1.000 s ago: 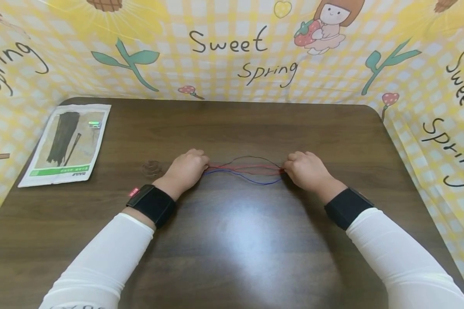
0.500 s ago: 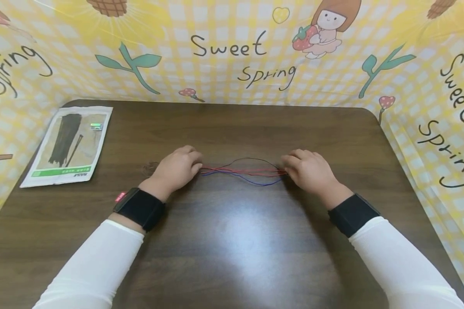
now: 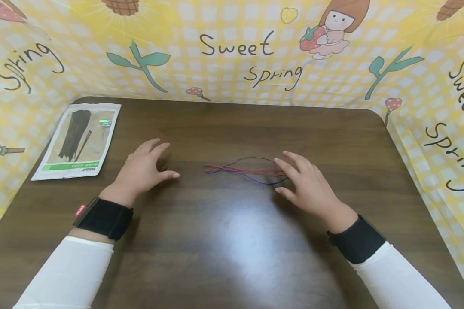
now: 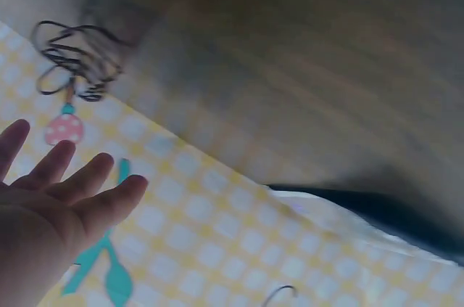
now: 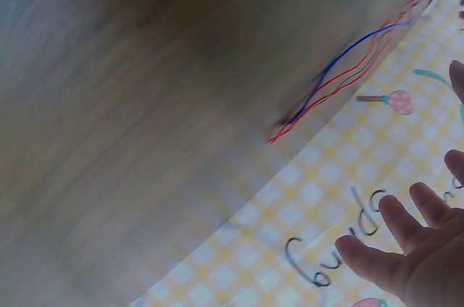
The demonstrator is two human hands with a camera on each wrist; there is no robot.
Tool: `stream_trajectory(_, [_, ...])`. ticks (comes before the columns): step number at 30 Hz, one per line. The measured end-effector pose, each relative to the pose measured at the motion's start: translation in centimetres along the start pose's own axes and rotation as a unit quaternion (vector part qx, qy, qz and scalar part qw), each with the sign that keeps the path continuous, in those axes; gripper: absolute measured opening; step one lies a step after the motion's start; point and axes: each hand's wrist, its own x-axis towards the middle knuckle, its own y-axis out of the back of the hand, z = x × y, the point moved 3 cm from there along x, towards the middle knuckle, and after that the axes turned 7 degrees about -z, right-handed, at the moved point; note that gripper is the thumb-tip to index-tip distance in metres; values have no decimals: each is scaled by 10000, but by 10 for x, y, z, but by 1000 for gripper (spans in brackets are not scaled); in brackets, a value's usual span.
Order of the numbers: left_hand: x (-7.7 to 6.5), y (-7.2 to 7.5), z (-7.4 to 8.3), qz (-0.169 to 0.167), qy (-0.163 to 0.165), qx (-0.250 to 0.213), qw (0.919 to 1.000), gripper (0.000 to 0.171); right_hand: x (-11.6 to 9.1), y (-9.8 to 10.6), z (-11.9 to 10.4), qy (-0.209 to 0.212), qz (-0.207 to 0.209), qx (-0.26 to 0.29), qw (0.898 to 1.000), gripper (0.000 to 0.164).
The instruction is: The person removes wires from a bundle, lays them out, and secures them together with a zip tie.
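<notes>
item, wires (image 3: 236, 170): a thin loose bundle of red, blue and dark strands, lying mid-table, bowed apart along the middle and gathered toward the ends. the right end is partly hidden by fingers in the head view; both ends show in the right wrist view. exact strand count hard to make out.

item, left hand (image 3: 139, 169): fingers and thumb spread wide, left of the wires and well apart from them. the left wrist view cuts off part of the palm.

item, right hand (image 3: 311, 186): fingers loosely extended and parted, over the right end of the wires; from the head view, contact cannot be told. cut by the frame edge in the right wrist view.

item, coil of dark wire (image 4: 80, 60): tangled loops, mostly hidden behind the left hand in the head view.

item, packet (image 3: 77, 139): white, flat, at the table's far left; green strip; print too small to read.

item, wristbands (image 3: 104, 218): black, one per wrist; red tag on the left one, lettering illegible.

item, sleeves (image 3: 65, 274): white, cut off below.

item, table (image 3: 232, 262): brown wood grain, blurred in both wrist views.

item, cloth (image 3: 232, 81): yellow check, "sweet spring" lettering, upper motifs cropped.
</notes>
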Motion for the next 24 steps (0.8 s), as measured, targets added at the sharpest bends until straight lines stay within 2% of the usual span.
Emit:
stream_trajectory(6, [1, -9, -22, -431, 264, -222, 9985, 100, -3, -3, -15, 230, 56, 18, 9997, 70])
stream_trajectory(11, [3, -15, -31, -655, 330, -305, 9968, 104, -4, -6, -21, 354, 80, -30, 9993, 69])
stream_trajectory(17, [8, -18, -30, -822, 5, -305, 9962, 88, -4, -7, -22, 443, 124, -55, 9989, 68])
stream_trajectory(21, [10, -20, -30, -1013, -40, -223, 9946, 68, -3, -6, -20, 489, 161, -96, 9986, 67])
stream_trajectory(24, [10, -19, -28, -921, -51, -141, 9956, 56, -3, -6, -18, 496, 173, -120, 9985, 67])
